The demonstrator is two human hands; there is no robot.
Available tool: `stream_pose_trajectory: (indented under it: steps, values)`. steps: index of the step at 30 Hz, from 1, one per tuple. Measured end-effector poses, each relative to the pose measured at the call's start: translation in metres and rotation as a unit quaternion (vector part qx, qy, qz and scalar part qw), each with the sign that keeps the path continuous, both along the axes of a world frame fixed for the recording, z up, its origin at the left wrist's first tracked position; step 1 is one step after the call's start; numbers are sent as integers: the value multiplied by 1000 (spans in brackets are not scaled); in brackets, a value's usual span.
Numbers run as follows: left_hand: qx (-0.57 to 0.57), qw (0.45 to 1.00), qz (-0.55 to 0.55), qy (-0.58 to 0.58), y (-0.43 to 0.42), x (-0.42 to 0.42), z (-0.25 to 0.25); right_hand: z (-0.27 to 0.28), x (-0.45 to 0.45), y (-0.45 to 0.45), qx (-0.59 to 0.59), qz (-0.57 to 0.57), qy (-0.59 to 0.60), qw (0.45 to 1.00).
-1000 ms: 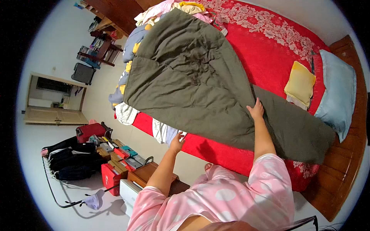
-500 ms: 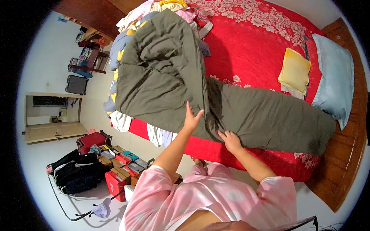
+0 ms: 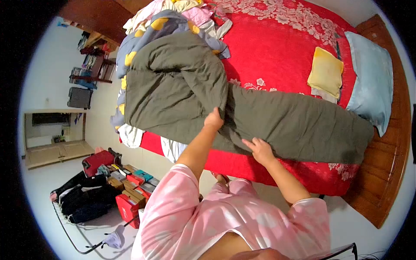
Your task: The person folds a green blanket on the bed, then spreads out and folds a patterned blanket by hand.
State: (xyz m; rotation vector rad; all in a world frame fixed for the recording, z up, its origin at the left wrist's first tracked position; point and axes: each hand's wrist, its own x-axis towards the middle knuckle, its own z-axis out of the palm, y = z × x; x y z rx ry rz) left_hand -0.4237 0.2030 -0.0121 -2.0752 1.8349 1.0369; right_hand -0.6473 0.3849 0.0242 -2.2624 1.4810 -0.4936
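head view shows a dark green quilt (image 3: 299,125) lying lengthwise along the near side of a bed with a red cover (image 3: 268,52). its left part is doubled over into a thick, rumpled layer with a rounded top, while the right part runs flat toward the wooden headboard (image 3: 377,190). the left hand (image 3: 214,119) is at the edge of the folded layer, its fingers curled in close together and seeming to pinch the cloth there; the fingertips are partly hidden. the right hand (image 3: 260,149) is at the flat part near its lower edge, fingers loosely spread and gripping nothing, the forefinger pointing left; whether the palm presses down, i cannot tell.

beyond the folded layer, partly under it, is grey-blue bedding (image 3: 173,21) with yellow shapes, and pale clothes (image 3: 145,15) are heaped beside that. a white cloth (image 3: 131,135) hangs at the bed's near edge, left of the hands. to the right, a yellow cushion (image 3: 325,72) lies apart from the quilt, between it and the flowered border, near a light blue pillow (image 3: 370,82) by the headboard.
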Motion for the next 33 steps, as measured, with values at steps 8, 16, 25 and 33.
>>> stream_pose_trajectory:
  steps: [8, 16, 25, 33]
  values:
    - [-200, 952, 166, 159, 85, 78, -28, -80, 18, 18, 132, 2, 122, 984]
    - [-15, 962, 201, 183, 118, 123, -97, -112, 32, 3, 384, 14, 106, 917]
    - [84, 908, 252, 325, 81, 186, -94, -79, 107, -114, 389, -185, -251, 867]
    - [49, 841, 286, 457, 8, 299, -76, -30, 209, -261, 307, -381, -402, 774]
